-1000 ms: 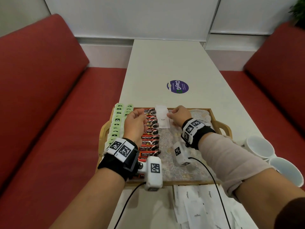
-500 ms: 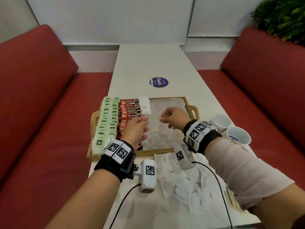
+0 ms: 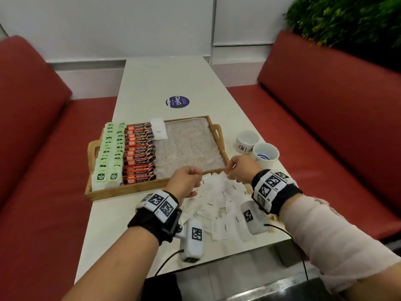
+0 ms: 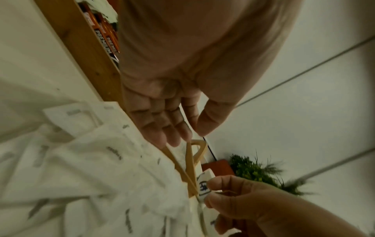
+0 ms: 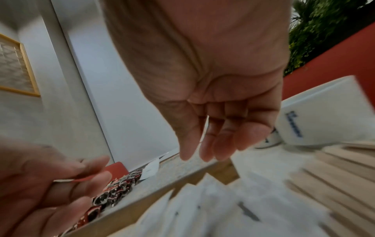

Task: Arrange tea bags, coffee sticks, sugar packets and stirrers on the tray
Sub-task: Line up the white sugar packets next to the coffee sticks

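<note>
The wooden tray (image 3: 130,189) holds two columns of green tea bags (image 3: 109,153), a column of red coffee sticks (image 3: 140,153) and one white sugar packet (image 3: 159,131) at its far end. A loose pile of sugar packets (image 3: 217,198) lies on the table in front of the tray. My left hand (image 3: 195,177) hovers over the pile's left side, fingers loosely curled and empty (image 4: 188,134). Over the tray's near right corner hangs my right hand (image 3: 231,168), also loosely curled with nothing in it (image 5: 194,154). Wooden stirrers (image 5: 334,176) lie right of the pile.
Two white cups (image 3: 247,140) (image 3: 265,154) stand on the table right of the tray. A round blue sticker (image 3: 179,102) sits beyond it. Red benches (image 3: 325,127) flank the narrow table, and a plant (image 3: 347,18) is at the back right.
Both hands left the sugar packet at the tray's far end and drew back to the packet pile by the tray's near edge. The packet stays on the tray.
</note>
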